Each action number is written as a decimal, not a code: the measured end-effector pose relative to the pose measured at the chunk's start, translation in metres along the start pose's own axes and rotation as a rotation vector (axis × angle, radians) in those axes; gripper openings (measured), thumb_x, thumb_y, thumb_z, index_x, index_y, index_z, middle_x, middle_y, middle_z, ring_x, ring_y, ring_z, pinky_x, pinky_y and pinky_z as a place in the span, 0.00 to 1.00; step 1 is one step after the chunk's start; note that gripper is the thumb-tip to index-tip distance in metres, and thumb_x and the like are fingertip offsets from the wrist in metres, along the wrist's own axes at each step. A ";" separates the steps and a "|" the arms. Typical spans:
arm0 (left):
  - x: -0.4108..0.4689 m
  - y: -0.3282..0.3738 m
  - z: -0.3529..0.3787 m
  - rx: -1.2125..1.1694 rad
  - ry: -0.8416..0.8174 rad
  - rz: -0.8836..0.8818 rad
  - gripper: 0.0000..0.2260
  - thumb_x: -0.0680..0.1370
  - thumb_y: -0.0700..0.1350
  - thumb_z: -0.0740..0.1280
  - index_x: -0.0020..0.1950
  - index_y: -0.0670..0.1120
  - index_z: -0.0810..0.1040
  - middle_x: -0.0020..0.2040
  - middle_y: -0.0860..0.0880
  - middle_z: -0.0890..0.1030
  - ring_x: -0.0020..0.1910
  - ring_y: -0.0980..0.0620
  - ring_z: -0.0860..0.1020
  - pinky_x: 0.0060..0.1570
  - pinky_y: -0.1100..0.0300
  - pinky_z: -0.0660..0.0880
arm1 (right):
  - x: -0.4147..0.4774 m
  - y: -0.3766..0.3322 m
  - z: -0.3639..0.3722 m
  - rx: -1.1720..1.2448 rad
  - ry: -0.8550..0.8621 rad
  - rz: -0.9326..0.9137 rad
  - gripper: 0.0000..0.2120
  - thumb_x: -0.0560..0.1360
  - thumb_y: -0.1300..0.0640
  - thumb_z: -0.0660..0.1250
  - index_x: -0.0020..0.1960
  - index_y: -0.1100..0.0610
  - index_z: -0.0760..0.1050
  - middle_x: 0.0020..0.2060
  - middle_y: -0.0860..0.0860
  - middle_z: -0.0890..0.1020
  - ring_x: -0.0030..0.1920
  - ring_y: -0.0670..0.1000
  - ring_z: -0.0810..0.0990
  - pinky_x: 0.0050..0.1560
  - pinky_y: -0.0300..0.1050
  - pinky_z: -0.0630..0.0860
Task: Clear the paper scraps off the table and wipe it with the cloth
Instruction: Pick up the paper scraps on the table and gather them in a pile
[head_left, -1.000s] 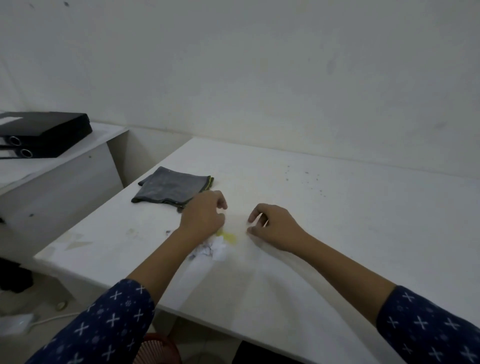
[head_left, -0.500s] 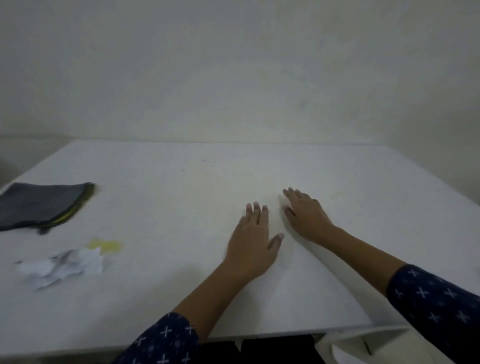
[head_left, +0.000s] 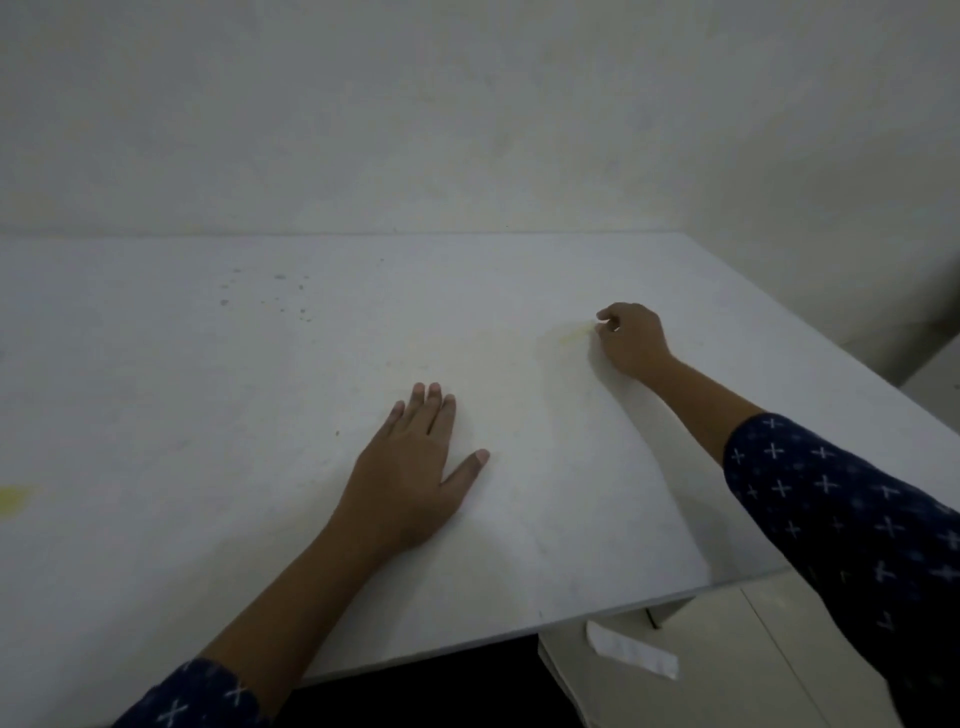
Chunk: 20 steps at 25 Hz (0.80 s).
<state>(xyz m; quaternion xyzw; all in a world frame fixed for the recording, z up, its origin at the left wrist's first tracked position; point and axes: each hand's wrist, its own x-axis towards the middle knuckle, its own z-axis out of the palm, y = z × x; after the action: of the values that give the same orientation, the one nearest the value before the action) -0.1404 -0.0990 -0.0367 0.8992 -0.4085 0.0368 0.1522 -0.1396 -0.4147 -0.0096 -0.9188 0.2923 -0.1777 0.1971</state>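
Note:
The white table (head_left: 208, 389) fills the head view. My left hand (head_left: 410, 467) rests flat on it near the middle, fingers straight and thumb spread. My right hand (head_left: 631, 338) is farther back and to the right, its fingers curled. Its fingertips pinch the right end of a faint, pale yellow paper scrap (head_left: 571, 336) lying on the table. Another yellow scrap (head_left: 13, 499) shows at the left edge of the view. The cloth and the pile of white scraps are out of view.
Dark specks (head_left: 280, 291) dot the table toward the back left. The table ends at a front edge and a right corner near a white wall. Below the front right edge stands a pale surface (head_left: 727, 649) with a white slip of paper (head_left: 631, 649) on it.
The view has swung right, so the cloth and the white scraps have left the frame. My right hand has reached farther right and curled its fingers. My left hand stays flat.

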 end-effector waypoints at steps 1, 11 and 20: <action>0.000 0.000 0.000 0.001 0.003 -0.007 0.42 0.69 0.67 0.35 0.77 0.44 0.48 0.78 0.47 0.48 0.77 0.53 0.44 0.71 0.62 0.38 | 0.005 -0.001 0.000 -0.005 -0.027 -0.011 0.14 0.78 0.59 0.61 0.60 0.62 0.76 0.59 0.59 0.78 0.62 0.57 0.75 0.61 0.44 0.68; 0.000 0.000 0.000 0.031 -0.002 -0.010 0.40 0.70 0.66 0.35 0.77 0.45 0.47 0.78 0.48 0.49 0.77 0.53 0.44 0.71 0.62 0.39 | 0.024 -0.006 -0.007 -0.125 -0.059 -0.054 0.11 0.73 0.65 0.62 0.49 0.66 0.81 0.53 0.60 0.81 0.55 0.60 0.78 0.54 0.48 0.74; -0.001 0.000 -0.001 0.024 0.003 -0.015 0.40 0.69 0.66 0.35 0.77 0.45 0.48 0.78 0.48 0.49 0.77 0.54 0.44 0.71 0.63 0.39 | 0.018 -0.002 -0.010 0.001 -0.090 -0.083 0.08 0.71 0.66 0.65 0.45 0.61 0.82 0.48 0.58 0.81 0.45 0.55 0.77 0.45 0.41 0.68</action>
<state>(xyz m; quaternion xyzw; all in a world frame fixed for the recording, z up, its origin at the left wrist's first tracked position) -0.1413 -0.0983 -0.0360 0.9040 -0.4010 0.0420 0.1423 -0.1290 -0.4268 0.0035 -0.9371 0.2448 -0.1443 0.2030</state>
